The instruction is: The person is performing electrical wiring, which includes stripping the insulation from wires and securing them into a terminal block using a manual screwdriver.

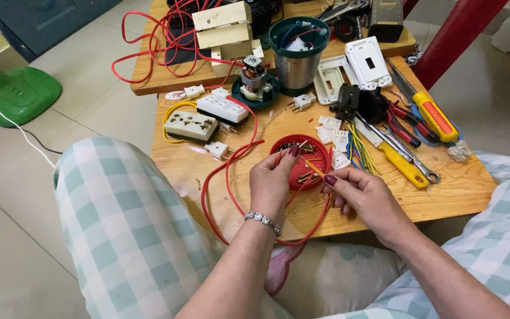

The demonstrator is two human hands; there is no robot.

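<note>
Centre of frame, just below the middle: left hand (271, 182) w/ a bracelet at the wrist, fingers curled, thumb and forefinger pinched on the red wire (226, 189) right at the near rim of the red dish (321, 155). Right hand (361, 195), lower right of centre, fingers closed around a thin orange-handled tool (313, 169); its tip points up-left into the dish. The dish sits mid-frame on the wooden table (467, 186) and holds small brass-coloured parts, too small to tell apart. The red wire loops wide over the table's near edge, below and left of the dish, then runs up toward the sockets. Left of centre: a beige socket strip (191, 126) and a white socket strip (222, 108) side by side, w/ a small white plug (216, 149) just below them. Upper centre: a steel canister w/ teal rim (297, 56), wires stuffed inside, and a small motor (254, 75) on a teal base just left of it. Right of the dish: white switch parts, a bundle of coloured wire bits, a yellow-handled knife (398, 160), a spanner (411, 159) touching it, and a yellow-and-red screwdriver (433, 115) further up-right. Checked fabric covers the knees at lower left and lower right of the frame.
</note>
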